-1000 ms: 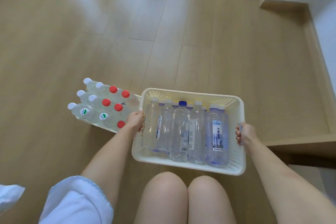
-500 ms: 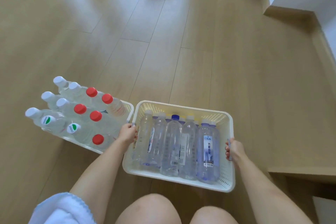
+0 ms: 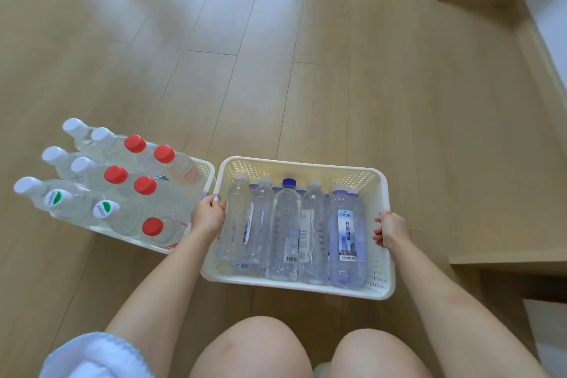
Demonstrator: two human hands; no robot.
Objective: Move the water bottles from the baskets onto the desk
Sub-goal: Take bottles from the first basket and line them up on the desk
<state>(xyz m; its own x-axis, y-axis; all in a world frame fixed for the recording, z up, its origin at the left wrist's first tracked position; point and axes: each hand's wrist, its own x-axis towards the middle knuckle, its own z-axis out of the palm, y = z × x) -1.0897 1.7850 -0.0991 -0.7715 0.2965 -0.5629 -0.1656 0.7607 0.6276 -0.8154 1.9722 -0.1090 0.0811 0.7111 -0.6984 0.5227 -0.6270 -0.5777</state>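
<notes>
Both baskets sit higher in view now. Left hand (image 3: 208, 214) and right hand (image 3: 391, 228) grip the right basket (image 3: 302, 284); its rear bottles (image 3: 348, 242) are hidden. Left basket (image 3: 206, 166) holds eleven bottles.

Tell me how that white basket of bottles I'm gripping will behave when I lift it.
Probably heavy: the white basket is packed with water bottles. Its thin perforated walls may flex where the left hand and right hand grip. The upright bottles could topple if it tilts.
</notes>
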